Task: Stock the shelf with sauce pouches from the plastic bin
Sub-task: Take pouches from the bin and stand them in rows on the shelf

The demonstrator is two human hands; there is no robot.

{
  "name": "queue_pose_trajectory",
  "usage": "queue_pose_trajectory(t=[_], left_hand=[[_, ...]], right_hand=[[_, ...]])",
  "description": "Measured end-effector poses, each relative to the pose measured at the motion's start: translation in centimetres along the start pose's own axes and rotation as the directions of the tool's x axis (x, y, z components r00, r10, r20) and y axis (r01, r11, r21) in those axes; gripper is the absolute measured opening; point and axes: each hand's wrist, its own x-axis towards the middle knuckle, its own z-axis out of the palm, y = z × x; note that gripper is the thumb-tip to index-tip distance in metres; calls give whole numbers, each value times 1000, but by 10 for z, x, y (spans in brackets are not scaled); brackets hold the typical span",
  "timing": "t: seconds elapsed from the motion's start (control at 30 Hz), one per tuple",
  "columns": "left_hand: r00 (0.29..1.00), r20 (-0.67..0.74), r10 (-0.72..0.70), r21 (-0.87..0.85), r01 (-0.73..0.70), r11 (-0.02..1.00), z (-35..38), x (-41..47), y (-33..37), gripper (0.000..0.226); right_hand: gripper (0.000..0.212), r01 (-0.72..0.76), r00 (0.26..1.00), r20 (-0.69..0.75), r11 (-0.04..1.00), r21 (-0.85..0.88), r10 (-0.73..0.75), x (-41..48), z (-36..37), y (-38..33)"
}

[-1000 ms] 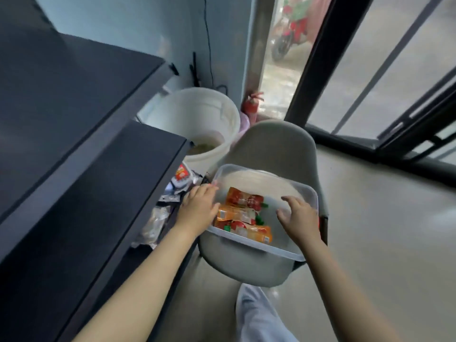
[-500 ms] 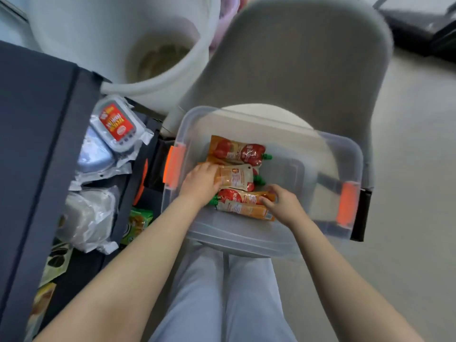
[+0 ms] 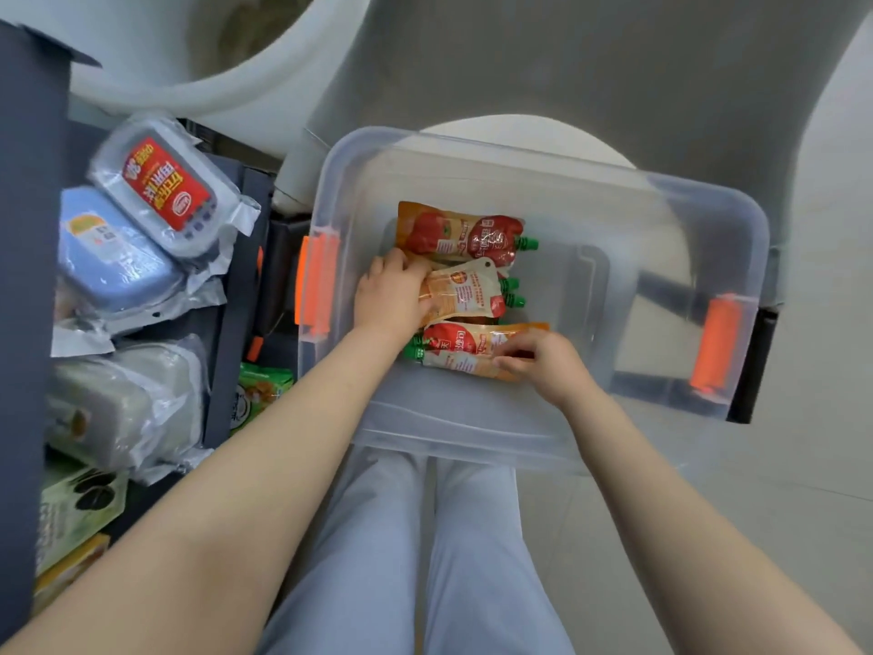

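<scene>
A clear plastic bin [image 3: 661, 205] with orange handles rests on a grey chair, and several orange-red sauce pouches with green caps lie inside it. My left hand [image 3: 389, 295] grips the left end of the middle pouch [image 3: 465, 290]. My right hand [image 3: 543, 364] pinches the nearest pouch [image 3: 453, 349] at its right end. One more pouch [image 3: 460, 234] lies untouched at the far side. The dark shelf [image 3: 231, 371] stands to the left of the bin.
The shelf holds wrapped food trays [image 3: 160, 186], pale packets [image 3: 118, 408] and green packs [image 3: 257, 390]. A white bucket [image 3: 226, 54] stands behind it. The grey chair's back [image 3: 567, 63] rises beyond the bin. My legs in pale trousers [image 3: 425, 560] are below the bin.
My head tipped down from the room to straight over the bin. Both hands went from the bin's rim down onto the pouches and closed on them.
</scene>
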Motion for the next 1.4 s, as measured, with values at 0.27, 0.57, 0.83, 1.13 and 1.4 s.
queue_pose_trajectory(t=[0.27, 0.57, 0.83, 1.13, 1.4], left_hand=[[997, 20, -75, -38, 76, 996, -9, 0, 2, 44], [984, -12, -180, -436, 156, 886, -61, -46, 22, 42], [979, -17, -203, -926, 61, 373, -158, -171, 62, 35], [864, -383, -327, -923, -342, 176, -255, -310, 90, 30], [666, -513, -542, -815, -575, 64, -292, -436, 45, 23]], right_hand=[[13, -6, 997, -76, 1000, 9, 6, -2, -10, 9], [11, 111, 940, -342, 959, 260, -16, -63, -76, 7], [23, 249, 955, -295, 530, 811, 3, -158, -157, -107], [32, 397, 850, -129, 461, 794, -510, -240, -193, -251], [21, 514, 708, -1, 514, 686, -706, -323, -145, -361]])
